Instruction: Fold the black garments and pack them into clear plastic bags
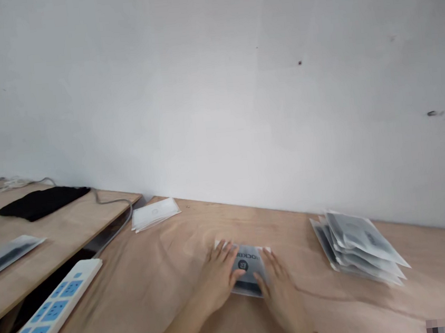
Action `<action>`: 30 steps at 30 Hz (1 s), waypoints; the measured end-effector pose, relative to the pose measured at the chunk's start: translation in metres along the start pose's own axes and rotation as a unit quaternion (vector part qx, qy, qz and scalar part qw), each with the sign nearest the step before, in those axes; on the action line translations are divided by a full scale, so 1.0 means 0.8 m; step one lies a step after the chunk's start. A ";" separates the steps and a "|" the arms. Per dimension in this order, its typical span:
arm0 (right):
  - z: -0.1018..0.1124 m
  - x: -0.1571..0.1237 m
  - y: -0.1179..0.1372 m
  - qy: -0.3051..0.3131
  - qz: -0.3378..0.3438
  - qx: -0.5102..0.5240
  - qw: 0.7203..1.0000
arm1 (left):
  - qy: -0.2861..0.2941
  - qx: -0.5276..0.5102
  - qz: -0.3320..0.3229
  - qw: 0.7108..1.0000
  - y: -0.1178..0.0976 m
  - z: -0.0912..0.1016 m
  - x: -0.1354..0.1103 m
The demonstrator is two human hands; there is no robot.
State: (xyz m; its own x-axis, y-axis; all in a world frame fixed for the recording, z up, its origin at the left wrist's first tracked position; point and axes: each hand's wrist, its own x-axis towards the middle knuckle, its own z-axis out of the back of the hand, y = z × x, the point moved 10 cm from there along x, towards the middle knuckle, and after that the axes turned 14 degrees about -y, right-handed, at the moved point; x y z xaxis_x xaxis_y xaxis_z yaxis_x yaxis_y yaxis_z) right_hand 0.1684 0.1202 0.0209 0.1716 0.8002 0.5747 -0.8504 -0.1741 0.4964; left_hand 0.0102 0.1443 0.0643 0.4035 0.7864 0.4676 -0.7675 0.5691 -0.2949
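Observation:
A small grey packet [247, 265] in clear plastic, with a black square logo, lies flat on the wooden table [168, 257] in front of me. My left hand [218, 278] rests on its left side with fingers stretched over it and the thumb across its front. My right hand [278, 282] lies on its right side, fingers extended flat along the edge. Both hands press the packet between them against the table.
A fanned stack of similar grey packets [358, 250] lies to the right. A pile of white packets [155, 214] sits at the back left. A white and blue power strip [43, 318] bridges the gap to a neighbouring table with a black cloth [43, 201].

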 end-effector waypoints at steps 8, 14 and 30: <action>-0.084 -0.011 0.024 0.186 0.084 -0.160 0.966 | 0.089 -0.008 0.035 0.995 0.001 -0.081 0.011; -0.096 -0.016 0.011 0.179 0.087 -0.162 0.967 | 0.089 -0.032 0.047 0.994 0.010 -0.090 0.008; -0.039 0.026 -0.085 0.027 -0.304 0.309 0.901 | -0.219 -0.174 0.141 0.950 0.068 -0.034 -0.007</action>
State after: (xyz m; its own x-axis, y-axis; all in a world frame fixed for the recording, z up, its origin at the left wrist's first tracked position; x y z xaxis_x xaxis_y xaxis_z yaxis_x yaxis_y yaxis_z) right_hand 0.2139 0.1666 -0.0211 0.4739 0.8791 0.0509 -0.1654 0.0321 0.9857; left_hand -0.0199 0.1774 0.0230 -0.0982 0.7870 0.6090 -0.5730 0.4557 -0.6812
